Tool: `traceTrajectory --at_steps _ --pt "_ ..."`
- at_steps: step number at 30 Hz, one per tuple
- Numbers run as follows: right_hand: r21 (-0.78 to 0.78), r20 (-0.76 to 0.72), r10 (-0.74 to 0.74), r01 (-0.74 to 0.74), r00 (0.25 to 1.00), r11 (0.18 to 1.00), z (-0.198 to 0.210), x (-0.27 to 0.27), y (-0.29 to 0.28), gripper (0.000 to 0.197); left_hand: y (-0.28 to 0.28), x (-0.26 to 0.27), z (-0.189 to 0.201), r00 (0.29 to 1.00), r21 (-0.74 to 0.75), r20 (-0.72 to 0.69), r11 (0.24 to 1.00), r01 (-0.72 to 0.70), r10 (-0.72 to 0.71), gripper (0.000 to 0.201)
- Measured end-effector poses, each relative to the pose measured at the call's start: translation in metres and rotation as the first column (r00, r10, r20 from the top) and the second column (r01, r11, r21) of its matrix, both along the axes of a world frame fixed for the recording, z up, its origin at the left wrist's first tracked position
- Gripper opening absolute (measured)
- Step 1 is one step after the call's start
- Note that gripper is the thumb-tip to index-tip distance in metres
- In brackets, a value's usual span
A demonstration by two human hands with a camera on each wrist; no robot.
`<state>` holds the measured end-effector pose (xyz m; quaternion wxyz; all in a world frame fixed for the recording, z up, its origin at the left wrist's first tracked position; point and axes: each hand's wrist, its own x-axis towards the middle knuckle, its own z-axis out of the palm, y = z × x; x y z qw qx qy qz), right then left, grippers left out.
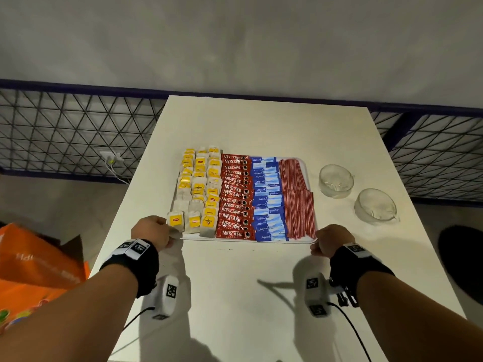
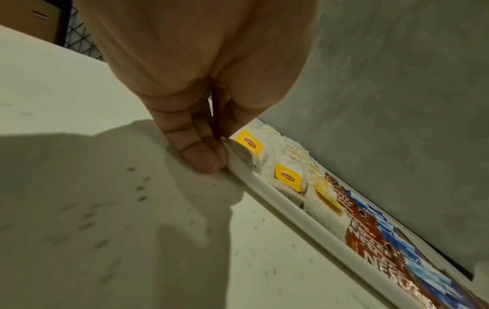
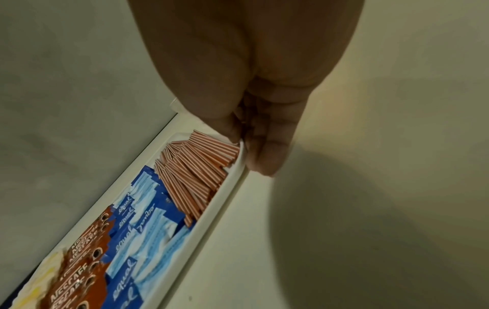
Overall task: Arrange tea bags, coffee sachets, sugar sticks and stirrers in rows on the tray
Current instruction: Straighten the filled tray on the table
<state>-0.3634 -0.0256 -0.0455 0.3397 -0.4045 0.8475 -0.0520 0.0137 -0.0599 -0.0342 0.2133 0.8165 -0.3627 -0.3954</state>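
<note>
Tray [image 1: 248, 241] sits on the white table [image 1: 261, 283], well filled, with both hands at its near corners. Tea bags [image 1: 198, 189] with yellow tags fill the left part in three columns running near to far; just right of them lie red coffee sachets [image 1: 235, 197] in one overlapping column, then blue sugar sticks [image 1: 266, 197], then red-and-white striped stirrers [image 1: 296, 199] along the right side. The left hand [image 1: 153, 232] grips the near left corner: in the left wrist view its fingers [image 2: 201, 154] curl under the rim [image 2: 291, 213] while the thumb presses from above, beside a tea bag's tag [image 2: 250, 142]. The right hand [image 1: 330, 240] grips the near right corner in the same way; the right wrist view shows its fingers [image 3: 267, 154] outside the rim [image 3: 211, 211] and the thumb on top, touching the stirrers' near ends [image 3: 211, 154]. Two glass cups [image 1: 337, 180] stand on the table right of the tray, apart from it. An orange bag [image 1: 36, 267] lies off the table's left edge, and a wire-mesh fence [image 1: 73, 131] runs behind.
</note>
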Motion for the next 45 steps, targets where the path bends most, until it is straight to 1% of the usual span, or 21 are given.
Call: traceTrajectory --at_steps 2,3,5,7,11,15,20,22,24,25,26,28,30,33,34,37,38,39,42,44,45 --pt "0.002 0.027 -0.011 0.011 1.000 1.000 0.001 0.000 -0.009 0.039 -0.012 -0.001 -0.001 1.000 -0.021 -0.004 1.000 0.001 -0.002 0.013" --pt "-0.004 0.043 -0.058 0.058 0.997 0.998 0.001 0.000 -0.012 0.037 -0.018 -0.002 -0.002 1.000 -0.029 -0.005 1.000 -0.002 0.001 0.014" --pt "-0.081 0.059 -0.082 0.087 0.995 0.993 -0.005 -0.003 -0.021 0.032 -0.030 -0.005 -0.002 0.999 -0.025 -0.030 1.000 -0.015 0.014 0.017" --pt "-0.100 0.098 -0.087 0.096 0.991 0.990 -0.009 -0.005 -0.031 0.032 -0.045 -0.007 -0.002 0.998 -0.020 -0.055 0.999 -0.028 0.027 0.014" --pt "-0.167 0.284 -0.224 0.278 0.932 0.946 -0.019 -0.010 -0.053 0.019 -0.071 -0.007 -0.009 0.997 -0.022 -0.063 0.999 -0.042 0.040 0.023" --pt "-0.180 0.362 -0.259 0.340 0.895 0.923 -0.019 -0.015 -0.069 0.009 -0.092 -0.012 -0.014 0.997 -0.030 -0.066 0.998 -0.046 0.044 0.027" --pt "-0.192 0.418 -0.289 0.395 0.861 0.898 -0.022 -0.016 -0.078 0.009 -0.111 -0.006 -0.026 1.000 -0.022 -0.006 1.000 0.008 -0.008 0.027" --pt "-0.191 0.421 -0.304 0.412 0.854 0.891 -0.021 -0.015 -0.077 0.009 -0.115 -0.005 -0.030 0.999 -0.017 0.035 0.999 0.041 -0.040 0.025" --pt "-0.196 0.424 -0.326 0.437 0.845 0.878 -0.020 -0.013 -0.074 0.011 -0.113 -0.009 -0.021 0.983 -0.008 0.153 0.995 0.100 -0.098 0.018" --pt "-0.204 0.402 -0.324 0.429 0.856 0.880 -0.016 -0.011 -0.071 0.016 -0.111 -0.013 -0.013 0.968 -0.022 0.222 0.992 0.120 -0.112 0.018" --pt "-0.212 0.338 -0.297 0.380 0.893 0.900 -0.012 -0.009 -0.068 0.023 -0.108 -0.019 -0.003 0.956 -0.053 0.268 0.990 0.134 -0.116 0.020" --pt "-0.276 0.193 -0.193 0.242 0.962 0.930 -0.003 -0.003 -0.060 0.029 -0.102 -0.035 0.014 0.947 -0.144 0.294 0.974 0.176 -0.128 0.025" --pt "-0.394 0.146 -0.100 0.151 0.984 0.907 0.006 -0.001 -0.052 0.024 -0.099 -0.062 0.032 0.933 -0.227 0.301 0.936 0.270 -0.196 0.026" --pt "-0.572 0.046 0.019 0.011 0.999 0.821 0.024 -0.007 -0.042 0.015 -0.098 -0.115 0.052 0.876 -0.309 0.301 0.830 0.464 -0.378 0.022" --pt "-0.612 0.014 0.048 -0.029 0.999 0.790 0.030 -0.013 -0.040 0.016 -0.098 -0.136 0.058 0.845 -0.329 0.298 0.783 0.528 -0.444 0.021" --pt "-0.657 -0.112 0.052 -0.114 0.992 0.745 0.045 -0.043 -0.035 0.034 -0.095 -0.199 0.070 0.683 -0.316 0.350 0.605 0.731 -0.641 0.027" --pt "-0.646 -0.151 0.032 -0.123 0.988 0.754 0.049 -0.055 -0.034 0.042 -0.095 -0.217 0.073 0.627 -0.297 0.364 0.552 0.779 -0.689 0.031" --pt "-0.606 -0.187 0.006 -0.120 0.982 0.786 0.052 -0.068 -0.030 0.052 -0.095 -0.236 0.074 0.578 -0.275 0.375 0.508 0.816 -0.725 0.035" --pt "-0.409 -0.284 0.014 -0.134 0.959 0.902 0.058 -0.109 -0.016 0.086 -0.096 -0.289 0.066 0.437 -0.153 0.430 0.413 0.898 -0.790 0.050" --pt "-0.304 -0.280 0.059 -0.147 0.958 0.941 0.055 -0.130 -0.009 0.103 -0.096 -0.316 0.059 0.345 -0.051 0.454 0.363 0.930 -0.822 0.064" --pt "-0.277 -0.259 0.075 -0.148 0.963 0.949 0.053 -0.138 -0.007 0.109 -0.096 -0.329 0.055 0.317 -0.014 0.461 0.351 0.936 -0.829 0.070"
